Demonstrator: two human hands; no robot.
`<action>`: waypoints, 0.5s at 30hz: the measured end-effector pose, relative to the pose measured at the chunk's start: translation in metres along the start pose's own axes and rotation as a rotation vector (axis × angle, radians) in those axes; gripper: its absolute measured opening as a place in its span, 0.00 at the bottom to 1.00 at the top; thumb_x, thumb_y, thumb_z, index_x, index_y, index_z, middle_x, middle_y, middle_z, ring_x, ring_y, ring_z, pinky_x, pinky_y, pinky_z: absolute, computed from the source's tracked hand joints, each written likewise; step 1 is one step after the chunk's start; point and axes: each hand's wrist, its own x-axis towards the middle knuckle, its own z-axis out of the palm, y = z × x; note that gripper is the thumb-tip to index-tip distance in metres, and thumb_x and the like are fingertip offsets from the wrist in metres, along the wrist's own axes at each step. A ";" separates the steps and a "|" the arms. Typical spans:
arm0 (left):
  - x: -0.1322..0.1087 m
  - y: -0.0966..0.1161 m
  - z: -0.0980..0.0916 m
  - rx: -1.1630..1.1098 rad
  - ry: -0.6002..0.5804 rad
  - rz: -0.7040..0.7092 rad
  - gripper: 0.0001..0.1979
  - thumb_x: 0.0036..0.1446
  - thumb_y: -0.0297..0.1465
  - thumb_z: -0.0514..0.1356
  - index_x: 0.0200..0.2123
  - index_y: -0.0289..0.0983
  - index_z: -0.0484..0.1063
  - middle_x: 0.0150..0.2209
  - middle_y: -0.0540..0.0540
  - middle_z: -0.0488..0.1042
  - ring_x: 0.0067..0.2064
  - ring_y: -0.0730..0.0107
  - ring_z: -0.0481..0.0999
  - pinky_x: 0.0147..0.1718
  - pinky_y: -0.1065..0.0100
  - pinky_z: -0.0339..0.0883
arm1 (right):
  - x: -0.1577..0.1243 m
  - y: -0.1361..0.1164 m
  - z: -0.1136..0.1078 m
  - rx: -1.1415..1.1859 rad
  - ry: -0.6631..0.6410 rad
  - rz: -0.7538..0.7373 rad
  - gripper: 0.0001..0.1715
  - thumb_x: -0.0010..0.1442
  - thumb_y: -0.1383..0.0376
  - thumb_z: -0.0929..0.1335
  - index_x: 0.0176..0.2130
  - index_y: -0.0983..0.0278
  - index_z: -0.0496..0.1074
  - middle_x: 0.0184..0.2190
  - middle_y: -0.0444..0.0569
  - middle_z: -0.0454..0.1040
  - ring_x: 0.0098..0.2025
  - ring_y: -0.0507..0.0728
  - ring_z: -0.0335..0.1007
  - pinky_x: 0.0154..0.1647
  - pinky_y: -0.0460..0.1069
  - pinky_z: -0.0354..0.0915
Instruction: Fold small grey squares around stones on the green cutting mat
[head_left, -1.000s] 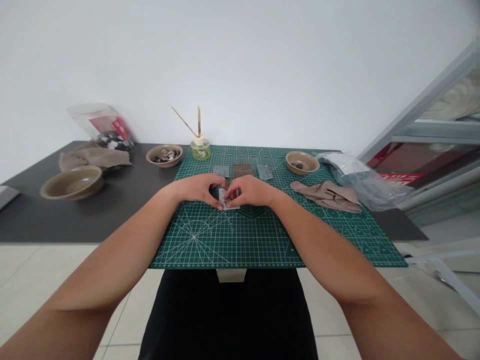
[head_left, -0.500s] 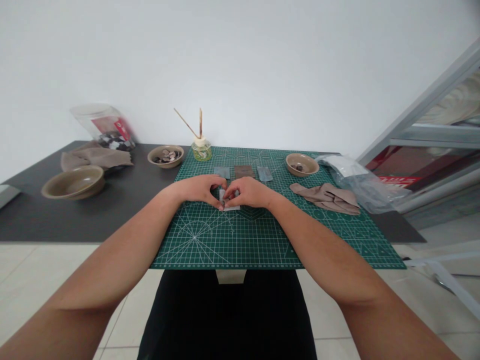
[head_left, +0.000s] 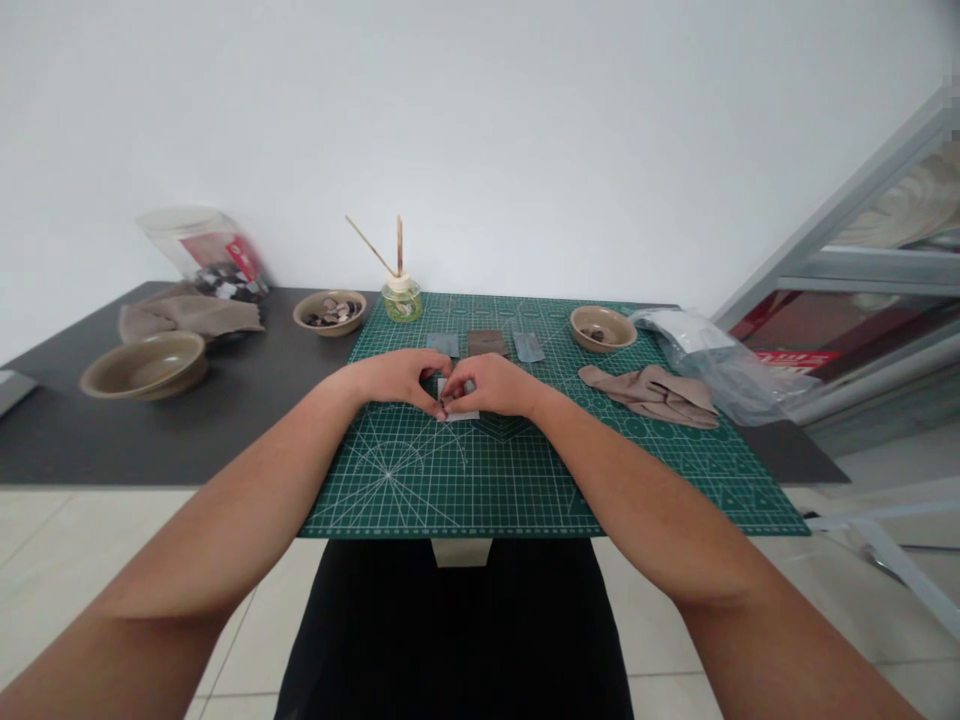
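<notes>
Over the middle of the green cutting mat (head_left: 420, 490), my left hand (head_left: 401, 380) and my right hand (head_left: 495, 385) meet at the fingertips. Both hands are closed in a pinch, thumb toward forefinger. Whatever lies between the fingertips is small and mostly hidden; I cannot tell its kind. Beneath them is a small white flat piece (head_left: 466, 415), partly covered by the right hand. Just behind the hands lie a brown square piece (head_left: 487, 343) and two bluish-grey flat pieces, one on the left (head_left: 443, 345) and one on the right (head_left: 529, 347).
A bowl of dark pieces (head_left: 330, 313) and a reed diffuser (head_left: 402, 298) stand at the back left. Farther left are a larger bowl (head_left: 142, 367), a brown cloth (head_left: 187, 312) and a clear bag (head_left: 214, 255). A small bowl (head_left: 602, 330), folded cloth (head_left: 652, 393) and plastic bag (head_left: 720, 365) lie right.
My right fingertips have shifted very slightly left, closer to the left ones. The whole view has moved a little; the other things stay in place.
</notes>
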 end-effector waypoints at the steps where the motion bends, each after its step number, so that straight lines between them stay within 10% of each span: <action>1: 0.000 0.001 0.000 -0.001 -0.004 0.002 0.27 0.43 0.51 0.68 0.41 0.39 0.73 0.34 0.51 0.68 0.36 0.67 0.66 0.33 0.69 0.54 | -0.001 0.001 -0.002 0.028 -0.030 -0.010 0.11 0.53 0.61 0.76 0.38 0.62 0.82 0.32 0.43 0.78 0.35 0.52 0.72 0.37 0.45 0.60; 15: 0.001 -0.001 0.000 -0.007 -0.005 0.003 0.26 0.43 0.50 0.67 0.41 0.39 0.73 0.34 0.51 0.70 0.35 0.67 0.67 0.34 0.68 0.55 | 0.006 0.002 0.005 -0.019 0.051 -0.007 0.11 0.54 0.63 0.75 0.38 0.64 0.82 0.33 0.45 0.79 0.36 0.52 0.73 0.38 0.45 0.60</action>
